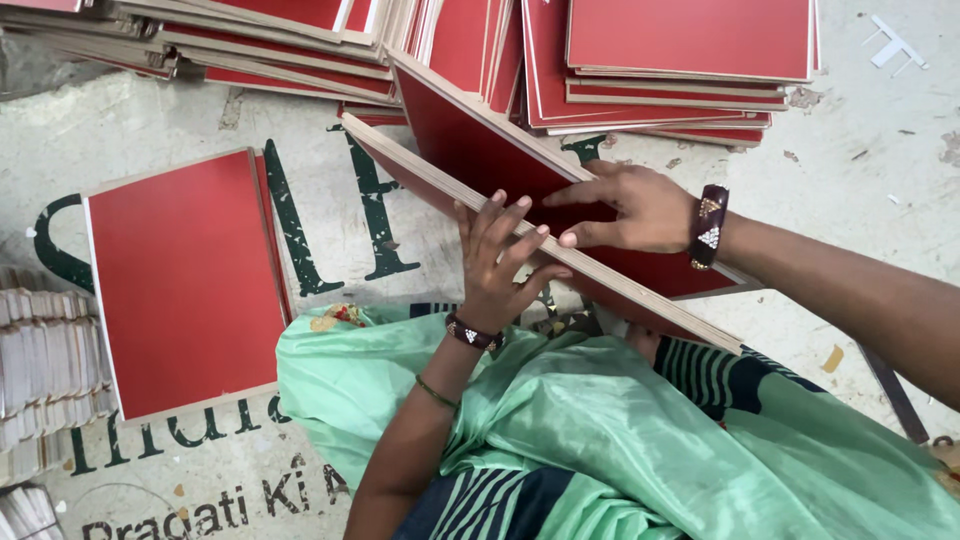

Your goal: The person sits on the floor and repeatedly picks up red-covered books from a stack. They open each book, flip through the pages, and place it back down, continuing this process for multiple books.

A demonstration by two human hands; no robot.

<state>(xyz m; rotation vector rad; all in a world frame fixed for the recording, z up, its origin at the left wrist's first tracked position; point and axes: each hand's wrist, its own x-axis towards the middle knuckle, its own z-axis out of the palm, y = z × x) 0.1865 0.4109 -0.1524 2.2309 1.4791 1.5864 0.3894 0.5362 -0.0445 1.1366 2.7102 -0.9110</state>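
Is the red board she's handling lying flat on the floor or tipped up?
Tipped up. The red board slants on edge, left hand under its pale edge, right hand on its face; another board lies flat.
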